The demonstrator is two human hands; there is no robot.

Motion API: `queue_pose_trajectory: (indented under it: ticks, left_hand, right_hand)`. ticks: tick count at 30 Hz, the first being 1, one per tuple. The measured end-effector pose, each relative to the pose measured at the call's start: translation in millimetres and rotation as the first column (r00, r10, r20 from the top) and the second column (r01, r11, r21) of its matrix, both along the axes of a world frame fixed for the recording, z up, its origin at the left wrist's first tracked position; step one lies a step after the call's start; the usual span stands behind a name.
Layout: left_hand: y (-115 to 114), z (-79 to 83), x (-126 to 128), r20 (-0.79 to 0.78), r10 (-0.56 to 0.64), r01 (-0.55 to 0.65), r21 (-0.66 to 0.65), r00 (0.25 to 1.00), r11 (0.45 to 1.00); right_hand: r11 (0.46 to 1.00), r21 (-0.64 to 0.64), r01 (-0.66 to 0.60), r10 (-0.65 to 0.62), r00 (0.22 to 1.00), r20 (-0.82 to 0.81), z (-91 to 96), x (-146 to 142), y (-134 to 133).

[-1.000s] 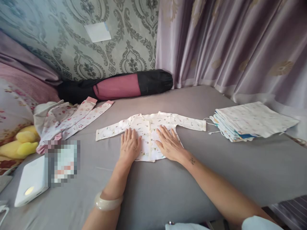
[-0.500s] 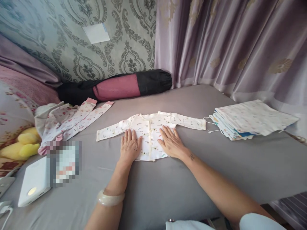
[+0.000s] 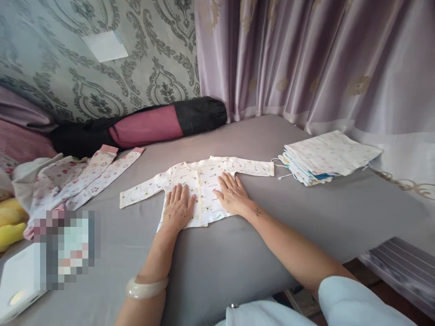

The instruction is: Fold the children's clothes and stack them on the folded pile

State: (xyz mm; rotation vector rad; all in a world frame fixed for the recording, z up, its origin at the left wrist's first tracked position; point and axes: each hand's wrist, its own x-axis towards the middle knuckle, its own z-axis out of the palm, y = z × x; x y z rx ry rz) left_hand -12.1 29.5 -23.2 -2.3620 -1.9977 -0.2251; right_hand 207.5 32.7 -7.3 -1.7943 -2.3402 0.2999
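Both your hands lie flat and open, fingers spread, gripping nothing. Your left hand (image 3: 177, 207) and right hand (image 3: 231, 195) press the lower body of the baby shirt (image 3: 201, 180), which is spread at mid-frame on the bed (image 3: 306, 217) with its sleeves out. This looks like smoothing; lifting any part would first call for a pinch. What the long black-and-pink bag (image 3: 146, 127), upper left, holds cannot be told.
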Motion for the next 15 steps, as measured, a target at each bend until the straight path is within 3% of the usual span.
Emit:
queue_pose_trajectory:
  ticks: [5, 10, 15]
  left_hand:
    - [0, 1.5, 0, -0.024, 0.006, -0.007, -0.019, 1.0, 1.0]
    - [1, 11.1, 1, -0.006, 0.014, -0.015, -0.05, 1.0, 0.999]
    - [10, 33.2, 0, 0.041, 0.012, -0.008, -0.102, 0.999, 0.995]
  right_hand:
    - [1.0, -0.009, 0.003, -0.004, 1.0, -0.025, 4.5, 1, -1]
    - [0.991, 0.131, -0.032, 0.042, 0.996, -0.075, 17.8, 3, -2]
    - [0.952, 0.268, 0.15, -0.1, 0.976, -0.191, 29.7, 22, 14]
